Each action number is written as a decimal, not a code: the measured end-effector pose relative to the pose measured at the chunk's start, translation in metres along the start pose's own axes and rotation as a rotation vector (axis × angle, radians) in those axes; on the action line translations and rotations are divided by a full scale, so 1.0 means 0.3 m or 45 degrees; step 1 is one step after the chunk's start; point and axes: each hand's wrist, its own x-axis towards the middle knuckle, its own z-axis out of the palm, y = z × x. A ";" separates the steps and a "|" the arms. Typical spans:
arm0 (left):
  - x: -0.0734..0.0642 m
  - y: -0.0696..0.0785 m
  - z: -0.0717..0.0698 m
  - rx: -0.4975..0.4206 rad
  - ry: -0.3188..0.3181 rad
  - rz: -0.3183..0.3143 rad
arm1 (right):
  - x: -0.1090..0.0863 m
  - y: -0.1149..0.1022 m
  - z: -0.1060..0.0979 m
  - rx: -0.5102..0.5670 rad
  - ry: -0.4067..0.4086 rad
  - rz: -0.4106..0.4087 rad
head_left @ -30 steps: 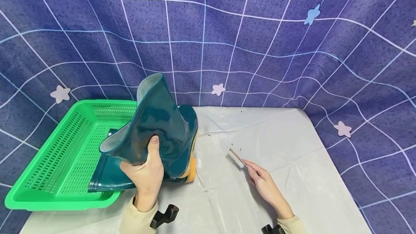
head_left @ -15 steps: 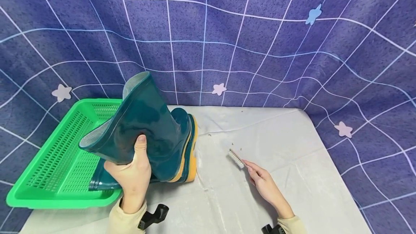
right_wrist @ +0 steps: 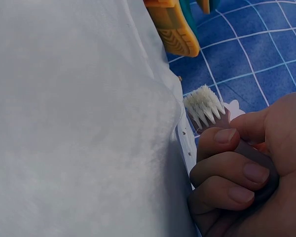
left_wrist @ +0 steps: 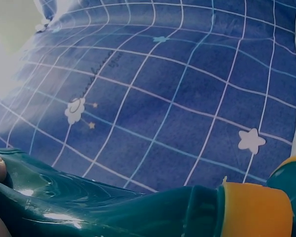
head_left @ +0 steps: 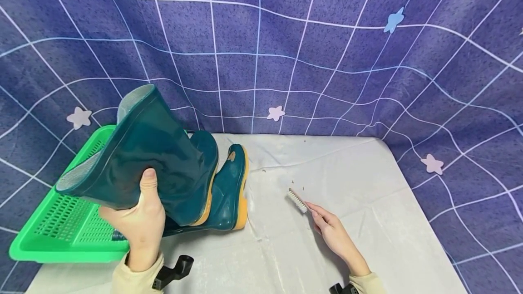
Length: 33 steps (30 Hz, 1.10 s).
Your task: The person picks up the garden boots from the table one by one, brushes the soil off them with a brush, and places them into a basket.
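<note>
My left hand (head_left: 140, 219) grips the shaft of a dark green rubber boot (head_left: 143, 149), thumb on its near side. The boot is tilted, its grey-lined opening at the upper left and its toe and yellow sole to the right. In the left wrist view its shaft and yellow heel (left_wrist: 256, 210) run along the bottom. Partly hidden behind it, a second green boot (head_left: 229, 189) lies on its side on the table. To the right my right hand (head_left: 333, 232) holds a brush (head_left: 297, 200) by its handle, white bristles showing; the fingers curl round the handle in the right wrist view.
A green perforated basket (head_left: 69, 255) stands at the left, under the held boot's shaft. Small brown crumbs (head_left: 292, 182) lie on the white-covered table (head_left: 327, 162). A blue checked curtain (head_left: 286, 71) hangs behind and on the right.
My left hand has carried the boot leftward over the basket, uncovering more of the lying boot. The right hand with the brush has stayed in place.
</note>
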 end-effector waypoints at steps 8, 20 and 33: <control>0.045 0.011 -0.030 -0.068 0.032 0.000 | -0.001 -0.003 0.002 -0.015 0.002 0.007; 0.098 0.052 -0.043 -0.120 0.094 0.054 | -0.006 -0.006 0.001 0.006 0.011 0.017; 0.153 0.062 -0.087 -0.129 0.145 0.075 | -0.002 -0.001 -0.002 0.011 0.005 0.018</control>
